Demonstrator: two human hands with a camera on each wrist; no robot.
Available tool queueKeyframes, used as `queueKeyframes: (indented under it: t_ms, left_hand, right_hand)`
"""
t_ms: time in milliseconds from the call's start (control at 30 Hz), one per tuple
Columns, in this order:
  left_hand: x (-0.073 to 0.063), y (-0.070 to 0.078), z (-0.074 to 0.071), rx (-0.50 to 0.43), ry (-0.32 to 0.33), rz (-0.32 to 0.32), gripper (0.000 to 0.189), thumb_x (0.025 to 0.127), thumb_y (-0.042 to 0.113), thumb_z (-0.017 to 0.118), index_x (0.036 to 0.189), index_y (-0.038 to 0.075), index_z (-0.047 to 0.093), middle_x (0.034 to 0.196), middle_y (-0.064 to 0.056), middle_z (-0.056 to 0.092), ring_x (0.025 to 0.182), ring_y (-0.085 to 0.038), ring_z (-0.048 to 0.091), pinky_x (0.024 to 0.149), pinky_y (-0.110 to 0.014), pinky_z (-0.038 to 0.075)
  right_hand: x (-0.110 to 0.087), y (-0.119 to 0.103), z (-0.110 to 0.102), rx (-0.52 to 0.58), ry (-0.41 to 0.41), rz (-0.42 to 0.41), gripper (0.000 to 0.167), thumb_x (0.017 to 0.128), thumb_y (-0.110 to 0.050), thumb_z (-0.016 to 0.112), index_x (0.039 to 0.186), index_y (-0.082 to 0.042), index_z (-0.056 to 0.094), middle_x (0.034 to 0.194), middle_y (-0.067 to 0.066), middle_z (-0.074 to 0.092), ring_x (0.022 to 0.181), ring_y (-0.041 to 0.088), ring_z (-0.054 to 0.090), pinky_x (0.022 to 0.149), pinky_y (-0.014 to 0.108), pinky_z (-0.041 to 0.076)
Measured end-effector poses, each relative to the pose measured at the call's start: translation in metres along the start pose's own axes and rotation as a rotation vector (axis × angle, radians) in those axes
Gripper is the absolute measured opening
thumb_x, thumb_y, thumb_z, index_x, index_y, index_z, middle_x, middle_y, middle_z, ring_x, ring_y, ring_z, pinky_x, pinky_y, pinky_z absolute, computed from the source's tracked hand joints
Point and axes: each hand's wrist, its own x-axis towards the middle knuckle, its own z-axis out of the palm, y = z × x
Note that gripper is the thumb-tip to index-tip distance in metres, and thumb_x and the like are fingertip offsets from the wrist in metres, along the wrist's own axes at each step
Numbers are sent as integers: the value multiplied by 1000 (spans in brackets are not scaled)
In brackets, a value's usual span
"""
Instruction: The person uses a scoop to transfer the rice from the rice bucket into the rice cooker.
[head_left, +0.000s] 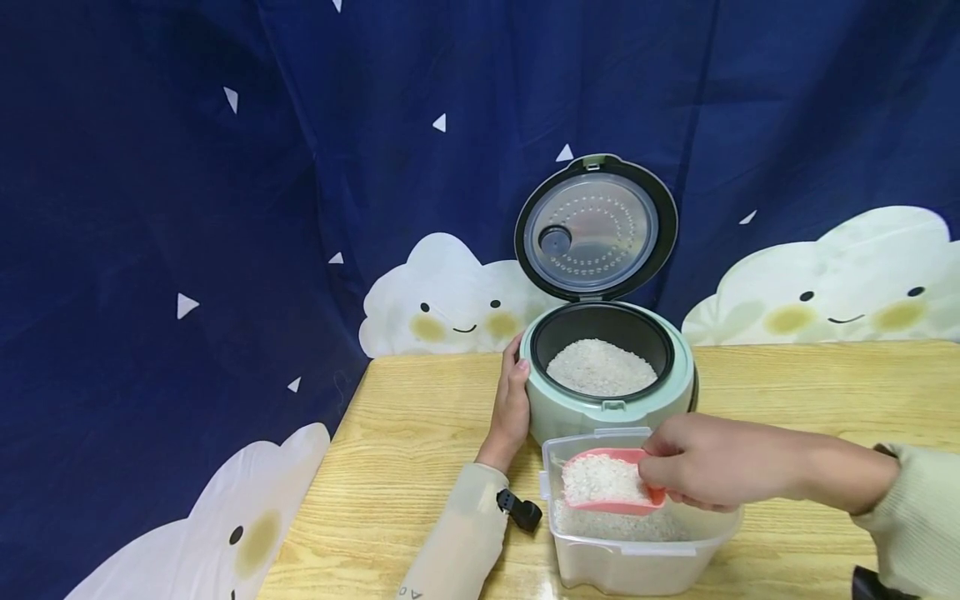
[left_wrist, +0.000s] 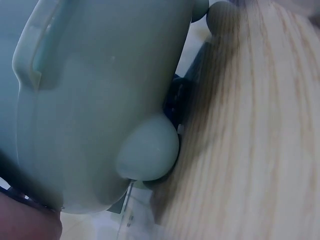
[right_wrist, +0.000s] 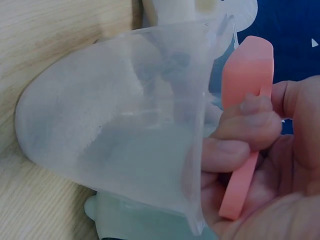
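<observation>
A pale green rice cooker stands with its lid raised and white rice in its dark inner pot. My left hand rests against the cooker's left side, the fingers reaching along the wall near the rim. In the left wrist view the cooker's lower body fills much of the picture. With my right hand I grip a pink scoop by its handle. Heaped rice fills the scoop, which is over a clear plastic container holding more rice.
The wooden table carries the cooker, with the container directly in front of it. Behind hangs a dark blue curtain with smiling clouds. A black strap device sits at my left wrist.
</observation>
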Motion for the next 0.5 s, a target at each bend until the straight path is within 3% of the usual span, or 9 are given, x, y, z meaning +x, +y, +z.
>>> queueKeyframes:
  t_ms: [233, 400, 500]
  left_hand:
    - [-1, 0, 0, -7, 6, 2, 59, 103, 30, 29, 161, 17, 32, 166, -7, 39, 153, -25, 36, 130, -44, 24]
    - [-1, 1, 0, -7, 6, 2, 60, 102, 31, 29, 160, 17, 33, 166, -7, 39, 153, -25, 36, 130, -45, 23]
    - [-1, 2, 0, 2, 5, -4, 60, 102, 32, 29, 160, 17, 33, 165, -7, 39, 153, -24, 36, 130, -45, 23]
  right_hand:
    - [-3, 1, -4, 4, 27, -2, 23, 96, -26, 57, 80, -14, 67, 55, -4, 43, 47, 11, 35, 44, 25, 26]
    - [-5, 1, -11, 55, 37, -7, 24, 97, -22, 55, 77, -11, 62, 55, -4, 41, 47, 10, 31, 43, 25, 22]
    - [-5, -1, -18, 57, 54, 20, 22, 96, -21, 54, 82, -10, 66, 55, -4, 41, 47, 11, 31, 43, 25, 23]
